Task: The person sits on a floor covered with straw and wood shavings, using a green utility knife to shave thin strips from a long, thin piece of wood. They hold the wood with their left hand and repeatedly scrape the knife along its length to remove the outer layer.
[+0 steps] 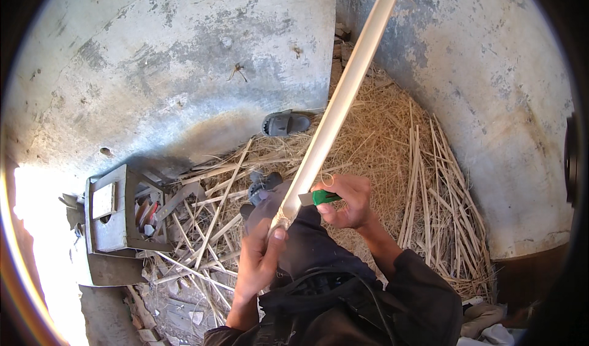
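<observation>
Probably the strip is light, stiff, best held low; left grip pinches its bottom; right grip pinches the knife beside it.

No words, numbers, labels or signs can be read anywhere: none on the green knife handle or its blade, none on the long pale strip, the walls or the grey sandal; the red and white things in the wooden box and the white scrap on the floor are too small to tell
</observation>
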The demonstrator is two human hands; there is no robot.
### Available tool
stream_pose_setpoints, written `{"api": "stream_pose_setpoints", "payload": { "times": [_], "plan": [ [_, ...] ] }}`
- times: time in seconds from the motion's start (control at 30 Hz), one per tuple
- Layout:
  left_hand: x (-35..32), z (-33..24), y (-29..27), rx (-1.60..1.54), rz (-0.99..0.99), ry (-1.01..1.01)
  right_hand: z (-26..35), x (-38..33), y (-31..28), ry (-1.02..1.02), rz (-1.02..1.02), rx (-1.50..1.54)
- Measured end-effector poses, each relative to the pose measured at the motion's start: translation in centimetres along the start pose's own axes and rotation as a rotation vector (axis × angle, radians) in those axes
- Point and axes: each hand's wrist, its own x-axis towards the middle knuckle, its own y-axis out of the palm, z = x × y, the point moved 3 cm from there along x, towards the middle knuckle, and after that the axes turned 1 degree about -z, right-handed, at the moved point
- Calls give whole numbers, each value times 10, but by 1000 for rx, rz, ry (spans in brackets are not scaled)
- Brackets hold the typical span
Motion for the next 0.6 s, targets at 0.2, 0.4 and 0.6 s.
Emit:
{"api": "stream_pose_setpoints", "payload": {
  "times": [0.2, 0.4, 0.6],
  "plan": [
    [-2, -1, 5, 142, 6, 125, 4, 8, -5, -71, -28, -114],
    [1, 7, 1, 98, 124, 42, 2, 3, -8, -78, -54, -188],
    [-1, 16, 0, 14, 152, 3, 3, 5, -9, -92, -61, -249]
  ]
}}
